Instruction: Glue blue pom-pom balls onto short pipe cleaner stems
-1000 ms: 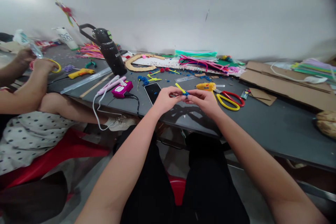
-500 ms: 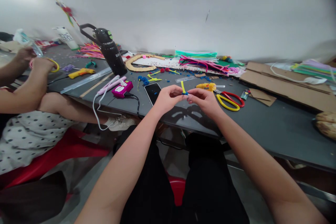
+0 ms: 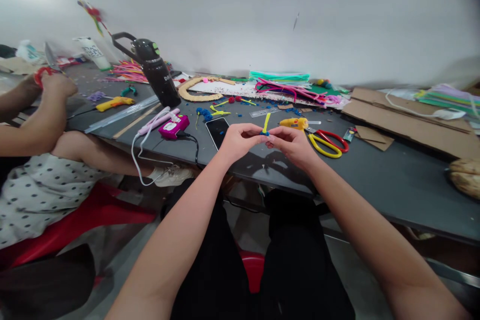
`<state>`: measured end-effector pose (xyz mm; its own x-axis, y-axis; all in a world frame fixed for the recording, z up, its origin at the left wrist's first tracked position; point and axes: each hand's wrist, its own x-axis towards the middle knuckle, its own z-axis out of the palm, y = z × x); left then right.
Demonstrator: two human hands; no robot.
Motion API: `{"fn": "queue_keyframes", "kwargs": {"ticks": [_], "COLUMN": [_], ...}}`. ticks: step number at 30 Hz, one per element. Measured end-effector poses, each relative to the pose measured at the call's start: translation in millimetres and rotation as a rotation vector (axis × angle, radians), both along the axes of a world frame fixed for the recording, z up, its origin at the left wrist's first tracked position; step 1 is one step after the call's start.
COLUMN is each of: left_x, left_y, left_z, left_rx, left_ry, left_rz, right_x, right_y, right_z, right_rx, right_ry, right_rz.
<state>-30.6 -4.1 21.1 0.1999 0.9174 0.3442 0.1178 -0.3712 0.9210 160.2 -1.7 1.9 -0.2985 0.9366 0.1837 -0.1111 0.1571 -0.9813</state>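
My left hand [image 3: 237,141] and my right hand [image 3: 291,144] meet over the near edge of the dark grey table [image 3: 375,175]. Both pinch a small yellow pipe cleaner with a blue piece wound on it [image 3: 265,127]; its yellow end sticks up and slightly right between my fingertips. A black phone [image 3: 218,130] lies flat just behind my left hand. A yellow glue gun [image 3: 294,123] and scissors with yellow and red handles [image 3: 327,142] lie behind my right hand.
A black bottle [image 3: 157,72] stands at the back left, a pink device with cables [image 3: 173,126] near it. Pipe cleaners [image 3: 288,89] and cardboard sheets [image 3: 405,117] lie along the wall. A person on the left works with both hands [image 3: 50,85].
The yellow end of the pipe cleaner has swung from pointing left to pointing up and right between my fingers. The person on the left has raised their hands and now holds something red.
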Motion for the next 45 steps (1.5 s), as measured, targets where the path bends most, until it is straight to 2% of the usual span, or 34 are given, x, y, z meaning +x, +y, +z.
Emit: {"fn": "queue_keyframes", "kwargs": {"ticks": [9,21,37,45], "left_x": [-3.1,-2.6,-4.3,-5.7], "left_y": [-0.5,-0.9,-1.6,0.3], "left_z": [3.1,4.2,3.3,3.3], "left_rx": [-0.003,0.07,0.041,-0.041], "left_ry": [-0.03,-0.042,-0.053,-0.088], "left_rz": [-0.072,-0.081,-0.099,-0.119], "right_x": [-1.3,-2.3,-1.8,-1.2], "right_y": [-1.4,-0.9,-1.1,-2.4], "right_z": [1.7,1.3,1.3,5.2], "right_rx": [0.034,0.067,0.069,0.067], "right_ry": [0.017,0.059,0.013,0.038], "right_rz": [-0.009,-0.001,0.01,-0.002]}}
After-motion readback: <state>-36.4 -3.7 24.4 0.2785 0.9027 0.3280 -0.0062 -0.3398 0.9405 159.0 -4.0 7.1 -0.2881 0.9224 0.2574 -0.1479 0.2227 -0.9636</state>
